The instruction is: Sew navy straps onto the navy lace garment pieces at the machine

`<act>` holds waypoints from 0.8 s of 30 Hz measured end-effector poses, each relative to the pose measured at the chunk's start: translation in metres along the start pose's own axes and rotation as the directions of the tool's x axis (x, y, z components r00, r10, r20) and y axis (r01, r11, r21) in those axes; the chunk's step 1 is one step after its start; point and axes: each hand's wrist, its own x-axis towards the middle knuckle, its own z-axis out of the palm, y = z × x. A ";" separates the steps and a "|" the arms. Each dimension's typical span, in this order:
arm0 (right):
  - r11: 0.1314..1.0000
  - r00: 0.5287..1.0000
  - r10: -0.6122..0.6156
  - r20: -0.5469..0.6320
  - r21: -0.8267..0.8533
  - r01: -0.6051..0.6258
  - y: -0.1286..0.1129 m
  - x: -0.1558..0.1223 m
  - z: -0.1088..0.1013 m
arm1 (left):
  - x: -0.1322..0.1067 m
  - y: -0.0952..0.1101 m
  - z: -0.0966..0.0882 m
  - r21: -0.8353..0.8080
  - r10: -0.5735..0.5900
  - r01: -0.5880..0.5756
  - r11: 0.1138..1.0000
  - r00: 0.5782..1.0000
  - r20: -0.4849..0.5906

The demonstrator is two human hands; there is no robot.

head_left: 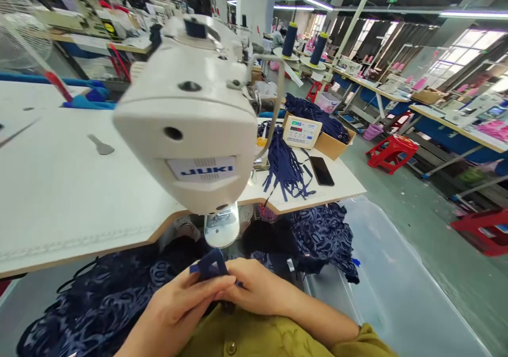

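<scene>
Close to my body, my left hand (174, 301) and my right hand (256, 285) meet with their fingers closed. Between them they pinch a navy fabric strap (206, 266), folded so that a small loop stands up above the fingers. Part of the strap is hidden by the fingers. Just beyond the hands is the free-arm end (222, 230) of a white sewing machine (190, 108). Dark blue patterned lace garments (107, 299) lie in my lap on the left, and more lace fabric (323, 235) hangs at the right.
A white table (71, 188) surrounds the machine. Right of it are a bundle of navy straps (283, 161), a control box (301, 132), a phone (321, 171) and a cardboard box (333, 144). A clear plastic bin (397, 277) stands at lower right, with red stools (392, 150) beyond.
</scene>
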 end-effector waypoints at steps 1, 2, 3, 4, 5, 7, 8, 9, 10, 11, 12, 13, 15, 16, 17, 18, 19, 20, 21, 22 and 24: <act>0.999 0.998 0.034 -0.044 0.026 -0.033 -0.001 -0.001 0.000 | 0.003 0.004 -0.001 0.050 -0.002 0.003 0.999 1.000 -0.019; 0.997 0.993 0.063 -0.101 0.049 -0.058 -0.003 -0.002 -0.001 | 0.005 0.006 -0.002 0.083 -0.029 0.032 0.996 0.999 -0.038; 0.995 0.984 0.087 -0.156 0.068 -0.077 -0.004 -0.004 -0.003 | 0.007 0.008 -0.002 0.108 -0.067 0.073 0.991 0.996 -0.052; 0.992 0.974 0.105 -0.199 0.085 -0.089 -0.005 -0.007 -0.007 | 0.009 0.010 -0.001 0.131 -0.108 0.114 0.985 0.993 -0.053; 0.990 0.968 0.116 -0.222 0.098 -0.097 -0.006 -0.010 -0.010 | 0.009 0.010 0.000 0.153 -0.133 0.139 0.978 0.990 -0.051; 0.987 0.963 0.133 -0.237 0.120 -0.107 -0.009 -0.015 -0.017 | 0.011 0.010 0.002 0.186 -0.114 0.121 0.975 0.992 -0.047; 0.986 0.964 0.135 -0.230 0.129 -0.107 -0.010 -0.016 -0.020 | 0.012 0.010 0.004 0.191 -0.076 0.084 0.978 0.996 -0.045; 0.985 0.967 0.131 -0.221 0.139 -0.102 -0.011 -0.017 -0.023 | 0.013 0.009 0.005 0.185 -0.038 0.045 0.982 0.998 -0.042; 0.984 0.969 0.121 -0.217 0.151 -0.089 -0.011 -0.017 -0.024 | 0.014 0.008 0.007 0.171 -0.009 0.015 0.985 0.999 -0.035; 0.983 0.969 0.111 -0.220 0.165 -0.075 -0.011 -0.016 -0.025 | 0.016 0.007 0.009 0.155 0.002 0.002 0.988 1.000 -0.029; 0.982 0.967 0.106 -0.233 0.176 -0.065 -0.010 -0.015 -0.025 | 0.018 0.006 0.011 0.139 -0.008 0.011 0.990 1.000 -0.023; 0.981 0.959 0.113 -0.259 0.180 -0.067 -0.009 -0.012 -0.025 | 0.019 0.005 0.012 0.128 -0.039 0.042 0.991 0.999 -0.026; 0.979 0.924 0.172 -0.341 0.164 -0.122 -0.005 -0.006 -0.025 | 0.021 0.002 0.014 0.129 -0.119 0.129 0.983 0.990 -0.082; 0.974 0.901 0.216 -0.376 0.145 -0.173 -0.003 -0.002 -0.026 | 0.022 0.001 0.014 0.153 -0.140 0.159 0.975 0.981 -0.131; 0.966 0.880 0.257 -0.400 0.124 -0.226 -0.001 0.003 -0.027 | 0.022 -0.001 0.014 0.206 -0.137 0.176 0.963 0.972 -0.191; 0.957 0.865 0.289 -0.411 0.107 -0.269 0.001 0.008 -0.029 | 0.022 -0.002 0.014 0.286 -0.103 0.175 0.942 0.963 -0.249; 0.950 0.861 0.310 -0.404 0.097 -0.297 0.003 0.012 -0.031 | 0.021 -0.004 0.013 0.386 -0.039 0.155 0.910 0.956 -0.292; 0.947 0.866 0.320 -0.384 0.094 -0.308 0.005 0.017 -0.034 | 0.021 -0.005 0.013 0.486 0.046 0.110 0.867 0.953 -0.299; 0.947 0.878 0.322 -0.354 0.099 -0.307 0.007 0.021 -0.037 | 0.021 -0.006 0.013 0.571 0.137 0.039 0.820 0.955 -0.262; 0.948 0.890 0.318 -0.327 0.111 -0.298 0.009 0.025 -0.039 | 0.022 -0.008 0.013 0.628 0.213 -0.043 0.777 0.957 -0.198; 0.950 0.907 0.305 -0.291 0.154 -0.271 0.013 0.031 -0.044 | 0.022 -0.010 0.014 0.661 0.293 -0.182 0.728 0.954 -0.059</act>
